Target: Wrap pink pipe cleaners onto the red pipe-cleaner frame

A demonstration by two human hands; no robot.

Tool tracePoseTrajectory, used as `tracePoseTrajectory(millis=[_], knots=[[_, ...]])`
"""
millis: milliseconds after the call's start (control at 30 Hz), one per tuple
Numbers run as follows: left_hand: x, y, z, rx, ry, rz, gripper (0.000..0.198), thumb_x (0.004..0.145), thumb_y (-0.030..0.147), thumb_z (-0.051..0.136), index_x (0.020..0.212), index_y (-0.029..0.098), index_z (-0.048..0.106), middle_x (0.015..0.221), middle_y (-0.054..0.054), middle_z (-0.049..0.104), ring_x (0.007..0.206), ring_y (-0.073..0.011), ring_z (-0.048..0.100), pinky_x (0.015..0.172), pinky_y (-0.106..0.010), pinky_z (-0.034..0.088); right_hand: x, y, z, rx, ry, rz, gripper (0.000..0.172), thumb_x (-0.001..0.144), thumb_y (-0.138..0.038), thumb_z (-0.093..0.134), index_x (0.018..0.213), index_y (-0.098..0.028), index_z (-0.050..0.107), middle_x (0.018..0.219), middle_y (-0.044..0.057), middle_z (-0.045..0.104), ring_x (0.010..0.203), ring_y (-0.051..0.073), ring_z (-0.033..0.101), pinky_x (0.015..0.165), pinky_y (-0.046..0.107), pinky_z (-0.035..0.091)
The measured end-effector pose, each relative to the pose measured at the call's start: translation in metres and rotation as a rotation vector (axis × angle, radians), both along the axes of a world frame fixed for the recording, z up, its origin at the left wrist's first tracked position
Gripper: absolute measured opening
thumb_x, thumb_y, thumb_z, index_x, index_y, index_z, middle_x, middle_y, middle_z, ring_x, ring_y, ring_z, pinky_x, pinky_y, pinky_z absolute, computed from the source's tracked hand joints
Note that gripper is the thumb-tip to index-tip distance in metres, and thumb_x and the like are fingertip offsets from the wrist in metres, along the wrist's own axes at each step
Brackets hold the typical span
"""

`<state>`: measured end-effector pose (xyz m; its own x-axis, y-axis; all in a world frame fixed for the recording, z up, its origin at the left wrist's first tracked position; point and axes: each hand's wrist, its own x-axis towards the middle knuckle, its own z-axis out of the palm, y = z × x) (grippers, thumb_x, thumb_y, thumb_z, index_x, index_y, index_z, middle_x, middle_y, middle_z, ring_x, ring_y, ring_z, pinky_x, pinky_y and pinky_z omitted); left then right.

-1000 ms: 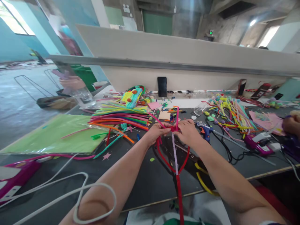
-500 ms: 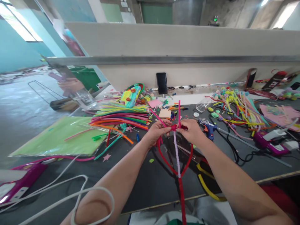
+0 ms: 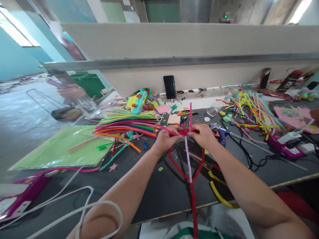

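Observation:
Both hands are at a pipe-cleaner shape above the dark table. It has a red loop [image 3: 172, 163], a lilac pipe cleaner [image 3: 188, 160] down its middle and a thick red stem [image 3: 193, 205] reaching toward my lap. My left hand [image 3: 166, 137] pinches the left part of the twisted red and pink top. My right hand [image 3: 203, 134] pinches that top from the right. A pink pipe cleaner [image 3: 190, 114] sticks straight up between the hands, and a pink end slants out over my left fingers. Scissors with yellow and black handles [image 3: 220, 196] lie right of the loop.
Bundled colourful pipe cleaners [image 3: 129, 126] and a green sheet pack [image 3: 59, 146] lie left. A blue glue gun [image 3: 221, 135], a loose pipe-cleaner pile [image 3: 251, 113] and a purple power strip [image 3: 285, 146] are right. A phone [image 3: 169, 87] leans behind; a white cable [image 3: 92, 191] loops front left.
The pink end at my left hand has swung lower, more toward the left. Both hands stay pinched at the top of the shape, and the view has shifted slightly.

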<state>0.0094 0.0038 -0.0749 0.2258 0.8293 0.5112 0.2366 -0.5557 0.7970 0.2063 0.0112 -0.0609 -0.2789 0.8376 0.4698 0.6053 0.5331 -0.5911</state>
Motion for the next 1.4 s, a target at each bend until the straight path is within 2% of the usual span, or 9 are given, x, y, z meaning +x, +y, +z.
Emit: tracePoseTrajectory(millis=[233,367,467,700,933,1067,1167,1267,1400], knots=[[0.000,0.002,-0.001,-0.070,-0.121,0.014,0.015,0.067,0.024,0.073,0.060,0.016,0.062,0.100,-0.011,0.069,0.102,-0.0236,0.062,0.096,-0.041,0.042,0.000,-0.001,-0.001,-0.043,0.126,-0.079,0.011,0.071,-0.024,0.066,0.062,-0.019,0.062,0.062,0.000,0.060,0.059,0.014,0.052,0.061,0.026,0.037],[-0.004,0.004,0.002,-0.254,-0.403,-0.004,0.018,0.066,0.025,0.075,0.064,0.015,0.061,0.100,-0.009,0.069,0.095,-0.0209,0.064,0.090,-0.037,0.045,0.007,0.003,-0.001,-0.113,0.302,-0.123,0.011,0.071,-0.030,0.065,0.073,-0.019,0.066,0.070,0.001,0.066,0.065,0.016,0.057,0.064,0.028,0.042],[-0.005,0.004,0.003,-0.352,-0.585,-0.036,0.023,0.063,0.025,0.077,0.062,0.014,0.057,0.097,-0.007,0.069,0.085,-0.0178,0.065,0.080,-0.032,0.049,0.011,0.005,0.000,-0.130,0.360,-0.170,0.014,0.069,-0.033,0.066,0.071,-0.018,0.065,0.066,0.000,0.065,0.062,0.016,0.057,0.062,0.029,0.042],[-0.012,0.010,0.000,-0.396,-0.751,-0.032,0.024,0.065,0.027,0.077,0.064,0.014,0.056,0.089,-0.005,0.071,0.077,-0.0149,0.066,0.078,-0.031,0.049,0.014,0.005,0.003,-0.101,0.354,-0.244,0.015,0.069,-0.034,0.066,0.068,-0.018,0.065,0.061,-0.001,0.062,0.058,0.015,0.053,0.059,0.028,0.040],[-0.018,0.020,-0.004,-0.449,-0.903,0.028,0.029,0.060,0.026,0.082,0.070,0.015,0.057,0.071,0.001,0.067,0.066,-0.0127,0.066,0.071,-0.027,0.050,0.012,0.002,0.004,-0.071,0.322,-0.223,0.014,0.071,-0.032,0.065,0.071,-0.018,0.067,0.066,0.001,0.065,0.062,0.016,0.057,0.063,0.029,0.042],[-0.016,0.017,-0.004,-0.505,-0.926,-0.132,0.041,0.064,0.043,0.079,0.091,0.019,0.062,0.093,-0.003,0.068,0.083,-0.0152,0.066,0.077,-0.029,0.051,0.013,0.003,0.003,-0.042,0.339,-0.251,0.015,0.072,-0.033,0.063,0.073,-0.019,0.067,0.070,0.002,0.067,0.064,0.017,0.058,0.064,0.030,0.043],[-0.012,0.010,-0.004,-0.613,-0.822,-0.274,0.054,0.066,0.045,0.077,0.111,0.022,0.060,0.112,-0.007,0.064,0.094,-0.0179,0.065,0.080,-0.030,0.051,0.016,0.004,0.002,0.006,0.365,-0.280,0.015,0.073,-0.033,0.063,0.075,-0.019,0.067,0.075,0.003,0.069,0.068,0.018,0.059,0.066,0.030,0.043],[-0.008,0.003,-0.006,-0.737,-0.692,-0.367,0.057,0.067,0.044,0.076,0.117,0.020,0.059,0.119,-0.011,0.062,0.098,-0.0228,0.064,0.082,-0.033,0.051,0.017,0.004,0.001,0.040,0.367,-0.278,0.014,0.074,-0.033,0.062,0.077,-0.019,0.066,0.077,0.003,0.069,0.071,0.019,0.060,0.069,0.031,0.044],[-0.002,-0.005,-0.006,-0.768,-0.633,-0.488,0.062,0.068,0.047,0.074,0.121,0.018,0.059,0.121,-0.016,0.061,0.104,-0.0274,0.062,0.088,-0.038,0.048,0.014,0.000,0.005,0.054,0.374,-0.243,0.013,0.075,-0.031,0.062,0.076,-0.019,0.066,0.082,0.005,0.070,0.073,0.020,0.061,0.070,0.032,0.045]])
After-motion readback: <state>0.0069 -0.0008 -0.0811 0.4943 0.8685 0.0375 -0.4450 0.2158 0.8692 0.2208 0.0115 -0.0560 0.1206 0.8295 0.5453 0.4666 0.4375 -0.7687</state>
